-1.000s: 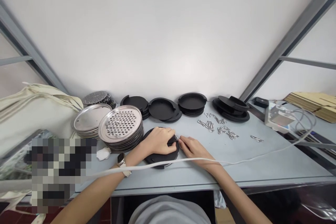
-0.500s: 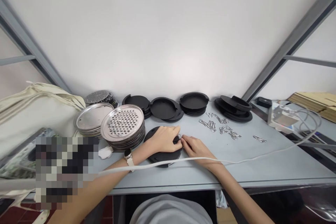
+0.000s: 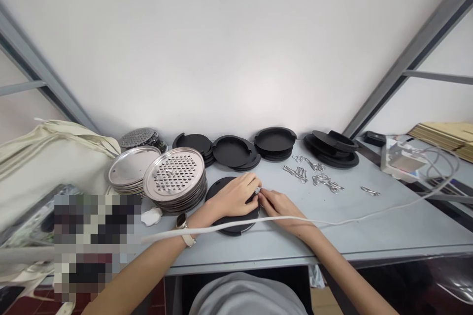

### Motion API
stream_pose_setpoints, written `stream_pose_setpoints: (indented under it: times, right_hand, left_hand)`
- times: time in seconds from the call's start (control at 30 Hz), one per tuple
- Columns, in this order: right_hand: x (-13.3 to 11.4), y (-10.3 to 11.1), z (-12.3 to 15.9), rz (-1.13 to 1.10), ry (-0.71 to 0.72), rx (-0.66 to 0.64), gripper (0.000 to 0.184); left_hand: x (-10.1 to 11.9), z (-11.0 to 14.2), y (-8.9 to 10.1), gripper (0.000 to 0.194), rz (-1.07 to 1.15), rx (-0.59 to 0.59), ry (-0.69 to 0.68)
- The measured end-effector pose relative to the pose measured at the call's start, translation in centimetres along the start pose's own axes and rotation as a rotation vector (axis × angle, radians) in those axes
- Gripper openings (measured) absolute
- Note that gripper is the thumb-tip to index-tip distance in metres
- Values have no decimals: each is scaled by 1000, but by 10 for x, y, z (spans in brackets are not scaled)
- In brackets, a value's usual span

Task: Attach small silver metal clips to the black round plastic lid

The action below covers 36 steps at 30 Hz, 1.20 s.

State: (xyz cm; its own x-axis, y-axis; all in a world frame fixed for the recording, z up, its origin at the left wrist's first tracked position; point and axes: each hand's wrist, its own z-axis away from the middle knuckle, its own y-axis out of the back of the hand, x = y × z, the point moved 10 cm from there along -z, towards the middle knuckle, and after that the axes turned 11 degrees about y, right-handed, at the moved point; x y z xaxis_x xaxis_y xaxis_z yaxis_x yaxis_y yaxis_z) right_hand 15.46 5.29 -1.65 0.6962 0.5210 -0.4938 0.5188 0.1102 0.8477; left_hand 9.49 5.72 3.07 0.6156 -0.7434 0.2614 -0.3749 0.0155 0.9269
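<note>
In front of me a black round plastic piece (image 3: 233, 227) lies flat on the table. Across its top rests my left hand (image 3: 236, 196), its fingers curled over the right edge. At that same edge my right hand (image 3: 280, 208) pinches a small metal wire clip (image 3: 257, 190); my fingertips cover most of it, and both hands nearly touch there. Several loose wire clips (image 3: 326, 183) lie to the right. Left of my left hand stands a stack of round metal grater discs (image 3: 177, 171).
A white cable (image 3: 221, 227) runs across in front of both forearms. Black round pieces (image 3: 275, 140) stand along the wall. Plain metal discs (image 3: 135, 165) are piled at the left, near a cream cloth bag (image 3: 70, 157). A white device (image 3: 402, 157) sits at the right.
The whole view has shifted slightly. Both hands stay at the right edge of the black piece, and the left fingers have closed further over the clip.
</note>
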Motion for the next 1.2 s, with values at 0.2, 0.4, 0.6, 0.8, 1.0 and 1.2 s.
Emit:
stream_pose_setpoints:
  times: [0.2, 0.4, 0.6, 0.8, 1.0, 1.2]
  right_hand:
    - [0, 0, -1, 9, 6, -4, 29]
    - [1, -2, 0, 21, -1, -21, 29]
    - [3, -4, -1, 60, 10, -19, 28]
    - [3, -4, -1, 67, 10, -20, 28]
    - [2, -5, -1, 47, 23, -17, 26]
    - [1, -3, 0, 63, 16, -26, 25]
  left_hand:
    - [3, 2, 1, 30, 74, 25, -48]
    - [6, 3, 3, 35, 31, 23, -71]
    - [5, 4, 2, 36, 33, 5, -58]
    - [5, 4, 0, 36, 57, 5, -62]
    - [6, 3, -2, 36, 37, -11, -74]
    - [5, 3, -3, 37, 60, -20, -65]
